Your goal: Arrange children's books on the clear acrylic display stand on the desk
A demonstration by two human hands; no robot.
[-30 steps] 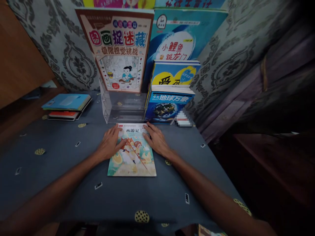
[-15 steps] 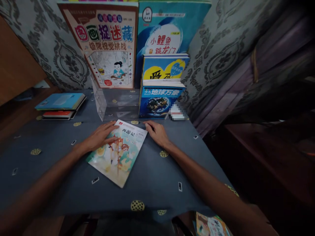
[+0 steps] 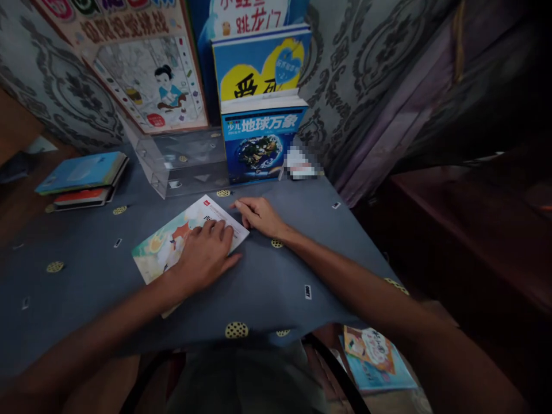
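A thin picture book (image 3: 157, 246) with a white, green and orange cover lies flat and slanted on the cloth-covered table. My left hand (image 3: 207, 256) rests palm down across its cover, thumb spread to the side, hiding much of the title and picture. Just beyond the book's right corner, my right hand (image 3: 261, 217) lies on the cloth with loosely bent fingers. Its thumb and index finger are apart, and nothing shows between them. A clear plastic book rack (image 3: 150, 167) stands behind the book. In its right part is a blue book with a globe on the cover (image 3: 259, 152).
Behind the globe book stand a yellow-and-blue book (image 3: 241, 57) and taller ones. A hidden-picture book (image 3: 146, 86) fills the rack's left part. A small stack of books (image 3: 84, 175) lies at left. More books (image 3: 377, 365) lie below the table's front right edge.
My left hand has moved from the book's left edge to the right over its cover, and the book has turned. My right hand stays near the book's corner. The view has tilted down.
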